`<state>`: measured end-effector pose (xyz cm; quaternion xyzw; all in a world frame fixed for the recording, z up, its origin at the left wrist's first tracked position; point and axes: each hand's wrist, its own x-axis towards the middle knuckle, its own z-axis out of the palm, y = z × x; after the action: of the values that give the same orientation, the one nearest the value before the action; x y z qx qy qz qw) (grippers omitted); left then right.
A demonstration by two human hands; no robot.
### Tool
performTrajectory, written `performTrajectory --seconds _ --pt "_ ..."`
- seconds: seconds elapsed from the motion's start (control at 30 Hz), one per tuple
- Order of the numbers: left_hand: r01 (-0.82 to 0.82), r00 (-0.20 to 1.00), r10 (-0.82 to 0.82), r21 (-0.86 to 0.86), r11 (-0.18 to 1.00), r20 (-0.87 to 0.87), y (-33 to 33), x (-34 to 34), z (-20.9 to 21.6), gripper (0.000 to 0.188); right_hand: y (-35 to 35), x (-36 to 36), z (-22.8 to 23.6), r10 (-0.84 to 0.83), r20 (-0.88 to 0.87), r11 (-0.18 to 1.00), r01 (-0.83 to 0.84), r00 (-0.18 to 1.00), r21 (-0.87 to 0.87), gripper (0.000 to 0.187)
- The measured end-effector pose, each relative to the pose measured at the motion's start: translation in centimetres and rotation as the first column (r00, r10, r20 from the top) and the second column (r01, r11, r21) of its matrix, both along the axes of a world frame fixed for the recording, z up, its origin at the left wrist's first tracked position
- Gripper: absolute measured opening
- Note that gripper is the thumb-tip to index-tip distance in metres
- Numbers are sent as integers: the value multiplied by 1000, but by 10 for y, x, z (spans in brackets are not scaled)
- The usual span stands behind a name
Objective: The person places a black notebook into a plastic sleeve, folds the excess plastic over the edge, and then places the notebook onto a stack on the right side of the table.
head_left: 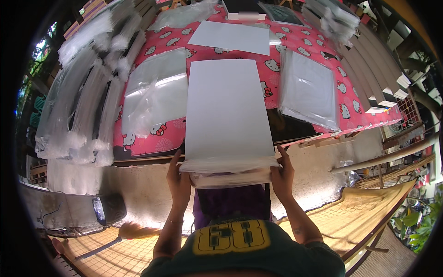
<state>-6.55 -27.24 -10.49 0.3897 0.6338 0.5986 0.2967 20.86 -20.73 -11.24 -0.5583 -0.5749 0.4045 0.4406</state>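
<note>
A stack of clear plastic sleeves (226, 162) with a large white sheet (226, 106) over it lies in front of me, its near end sticking out past the table's front edge. My left hand (179, 177) is closed on the left side of that near end. On the opposite side my right hand (282, 173) grips it at about the same height. The fingers beneath the stack are partly hidden. Another white sheet (230, 38) lies flat beyond the far end, slightly turned.
Left and right on the pink patterned tablecloth (170, 143) lie a plastic-sleeve pile (154, 92) and another sleeve pile (308, 90). Long plastic-wrapped bundles (83, 106) line the left; long grey stacks (369, 69) line the right. A broom (134, 232) lies low left.
</note>
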Motion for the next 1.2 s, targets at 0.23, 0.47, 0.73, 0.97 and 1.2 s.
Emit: performTrajectory --seconds 0.23,0.47,0.73,0.97,1.2 --pt "104 995 -104 163 981 -4 -11 -19 -10 33 2 0 14 -73 -356 994 96 931 46 36" --pt "96 761 -347 434 896 548 -7 -50 88 30 36 38 134 530 -797 750 -599 289 280 61" --pt "95 480 -667 723 684 569 146 -112 165 29 193 -50 190 487 -859 773 -537 161 338 25" --pt "40 337 -425 438 898 840 214 -118 37 13 263 -62 58 142 -963 866 -500 227 10 23" --pt "-20 946 -69 268 963 317 195 -113 -6 58 238 -68 38 177 -614 970 -244 769 -25 15"
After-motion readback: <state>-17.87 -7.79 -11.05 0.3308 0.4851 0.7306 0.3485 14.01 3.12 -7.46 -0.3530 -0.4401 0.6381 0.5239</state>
